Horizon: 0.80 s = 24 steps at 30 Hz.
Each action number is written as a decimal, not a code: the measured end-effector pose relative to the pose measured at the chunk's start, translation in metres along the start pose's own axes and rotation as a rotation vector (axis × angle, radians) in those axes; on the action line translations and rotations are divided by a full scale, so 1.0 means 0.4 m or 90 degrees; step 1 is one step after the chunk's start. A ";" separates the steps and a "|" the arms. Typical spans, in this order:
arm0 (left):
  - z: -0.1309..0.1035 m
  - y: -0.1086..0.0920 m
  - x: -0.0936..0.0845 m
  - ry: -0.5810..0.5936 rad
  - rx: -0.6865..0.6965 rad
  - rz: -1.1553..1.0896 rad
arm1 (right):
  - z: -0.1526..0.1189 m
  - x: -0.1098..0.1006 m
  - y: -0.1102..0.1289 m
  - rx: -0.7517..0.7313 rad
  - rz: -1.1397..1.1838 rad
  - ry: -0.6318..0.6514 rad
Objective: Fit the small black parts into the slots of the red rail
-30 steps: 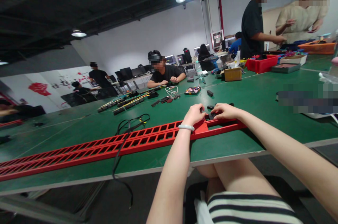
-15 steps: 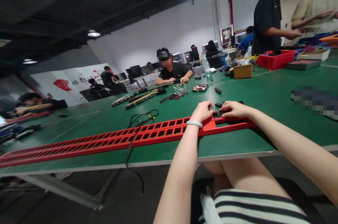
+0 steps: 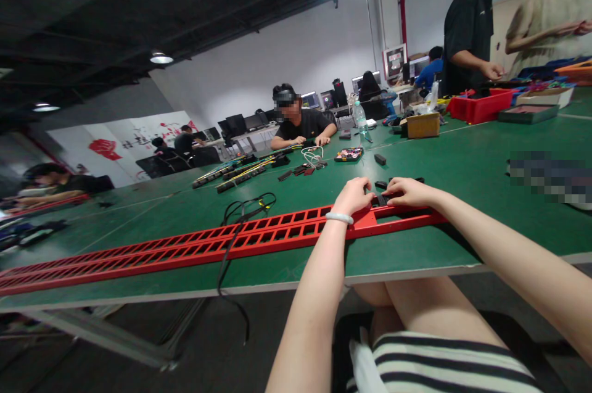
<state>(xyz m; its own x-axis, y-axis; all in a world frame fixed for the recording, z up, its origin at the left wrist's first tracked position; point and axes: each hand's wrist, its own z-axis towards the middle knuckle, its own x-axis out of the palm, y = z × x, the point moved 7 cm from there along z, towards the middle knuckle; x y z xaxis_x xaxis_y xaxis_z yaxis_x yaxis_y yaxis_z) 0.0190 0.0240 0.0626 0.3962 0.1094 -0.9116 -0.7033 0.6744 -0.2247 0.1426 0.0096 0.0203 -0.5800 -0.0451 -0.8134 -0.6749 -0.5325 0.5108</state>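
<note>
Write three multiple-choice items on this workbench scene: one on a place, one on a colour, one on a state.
1. Where does the black cable lie?
A. Across the long slotted rail and over the table's near edge
B. Coiled inside the red bin
C. Wound round the water bottle

2. What colour is the long slotted rail?
A. Yellow
B. Red
C. Blue

3. How are the person's own two hands placed?
A. Both raised in the air
B. One under the table
C. Both resting at the rail's right end, on a small black part

Answers:
1 A: the cable crosses the rail and hangs down off the green table.
2 B: the rail is plainly red along its whole length.
3 C: the left hand and right hand meet at the small black part on the rail.
</note>
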 end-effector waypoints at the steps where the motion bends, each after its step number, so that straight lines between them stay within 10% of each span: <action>1: 0.000 -0.002 0.000 -0.003 0.006 0.004 | -0.001 0.000 0.002 0.000 -0.003 -0.001; 24: -0.011 -0.084 0.023 -0.018 0.138 -0.133 | -0.012 -0.019 0.051 -0.005 0.168 -0.209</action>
<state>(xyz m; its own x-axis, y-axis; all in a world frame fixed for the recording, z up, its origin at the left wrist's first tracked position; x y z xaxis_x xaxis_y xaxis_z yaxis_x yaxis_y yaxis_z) 0.0439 -0.0008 0.0601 0.5369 -0.0297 -0.8431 -0.4641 0.8241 -0.3246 0.1355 -0.0050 0.0356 -0.8484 0.0902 -0.5216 -0.4803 -0.5455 0.6868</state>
